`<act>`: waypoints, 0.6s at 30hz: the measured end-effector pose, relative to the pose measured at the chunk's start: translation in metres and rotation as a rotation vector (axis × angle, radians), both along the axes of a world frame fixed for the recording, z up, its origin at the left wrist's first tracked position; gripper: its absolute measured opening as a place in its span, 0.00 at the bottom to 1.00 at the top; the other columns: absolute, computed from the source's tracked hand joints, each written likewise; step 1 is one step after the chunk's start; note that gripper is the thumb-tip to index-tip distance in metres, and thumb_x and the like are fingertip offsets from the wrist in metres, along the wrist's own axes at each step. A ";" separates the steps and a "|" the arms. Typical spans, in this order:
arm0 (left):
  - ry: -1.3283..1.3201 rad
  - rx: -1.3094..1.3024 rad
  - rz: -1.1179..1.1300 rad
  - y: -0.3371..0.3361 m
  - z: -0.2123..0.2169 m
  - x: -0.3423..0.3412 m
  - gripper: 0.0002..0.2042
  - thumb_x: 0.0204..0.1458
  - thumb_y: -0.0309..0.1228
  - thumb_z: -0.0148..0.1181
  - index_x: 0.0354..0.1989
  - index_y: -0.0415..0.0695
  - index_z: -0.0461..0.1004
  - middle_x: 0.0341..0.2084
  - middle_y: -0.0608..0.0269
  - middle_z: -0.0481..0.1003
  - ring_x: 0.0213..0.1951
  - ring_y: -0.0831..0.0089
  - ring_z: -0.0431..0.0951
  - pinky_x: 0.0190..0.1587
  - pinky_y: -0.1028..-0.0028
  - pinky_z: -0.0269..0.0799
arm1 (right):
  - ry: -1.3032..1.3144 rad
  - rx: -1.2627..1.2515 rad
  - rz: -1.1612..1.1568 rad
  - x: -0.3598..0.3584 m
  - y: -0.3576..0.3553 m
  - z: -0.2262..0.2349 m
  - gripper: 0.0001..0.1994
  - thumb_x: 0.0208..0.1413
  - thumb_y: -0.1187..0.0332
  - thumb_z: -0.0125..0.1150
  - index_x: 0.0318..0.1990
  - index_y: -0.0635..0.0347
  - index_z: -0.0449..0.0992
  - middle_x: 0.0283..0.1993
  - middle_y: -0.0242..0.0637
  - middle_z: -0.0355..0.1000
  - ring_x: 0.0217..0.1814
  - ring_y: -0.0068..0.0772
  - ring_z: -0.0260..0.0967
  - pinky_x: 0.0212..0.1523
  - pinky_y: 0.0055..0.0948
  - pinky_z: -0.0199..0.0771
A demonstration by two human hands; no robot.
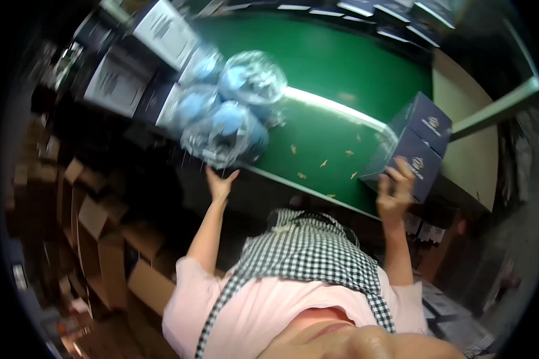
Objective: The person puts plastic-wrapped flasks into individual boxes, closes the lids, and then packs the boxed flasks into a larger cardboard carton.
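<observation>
My left hand [220,184] reaches up, fingers spread open, under the clear bags [233,113] at the green table [341,72], while my right hand [394,192] grips a dark box [416,143].

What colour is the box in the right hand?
Dark navy blue box, held by the right hand; head view.

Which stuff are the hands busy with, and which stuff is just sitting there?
Busy with:
- dark blue box, gripped by the right hand
- clear bags of blue things, just above the open left hand

Just sitting there:
- green belt
- brown cartons
- white-labelled boxes
</observation>
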State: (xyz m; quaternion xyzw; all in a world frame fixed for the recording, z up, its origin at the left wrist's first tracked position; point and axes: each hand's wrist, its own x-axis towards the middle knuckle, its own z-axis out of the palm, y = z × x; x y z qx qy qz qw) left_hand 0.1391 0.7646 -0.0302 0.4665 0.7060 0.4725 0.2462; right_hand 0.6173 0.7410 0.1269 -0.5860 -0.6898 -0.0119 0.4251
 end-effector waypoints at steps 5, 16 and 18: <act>-0.484 -0.041 -0.125 0.051 -0.081 -0.064 0.29 0.48 0.30 0.69 0.58 0.37 0.65 0.50 0.54 0.72 0.51 0.60 0.73 0.52 0.63 0.71 | -0.247 0.022 0.668 -0.103 0.066 -0.015 0.11 0.47 0.76 0.60 0.40 0.64 0.76 0.55 0.48 0.69 0.62 0.45 0.66 0.62 0.39 0.68; -0.430 -0.186 -0.534 0.066 -0.060 0.029 0.24 0.60 0.41 0.56 0.61 0.40 0.65 0.60 0.55 0.63 0.53 0.60 0.71 0.44 0.64 0.80 | 0.043 0.153 -0.051 -0.026 -0.029 -0.055 0.14 0.48 0.79 0.61 0.44 0.61 0.75 0.47 0.43 0.71 0.50 0.42 0.73 0.46 0.35 0.77; -0.380 -0.171 -0.612 0.073 -0.055 0.034 0.25 0.60 0.41 0.57 0.61 0.41 0.65 0.59 0.55 0.64 0.52 0.60 0.72 0.43 0.63 0.80 | 0.173 0.234 -0.315 0.006 -0.048 -0.058 0.13 0.52 0.79 0.59 0.46 0.62 0.73 0.47 0.43 0.71 0.45 0.40 0.73 0.42 0.31 0.76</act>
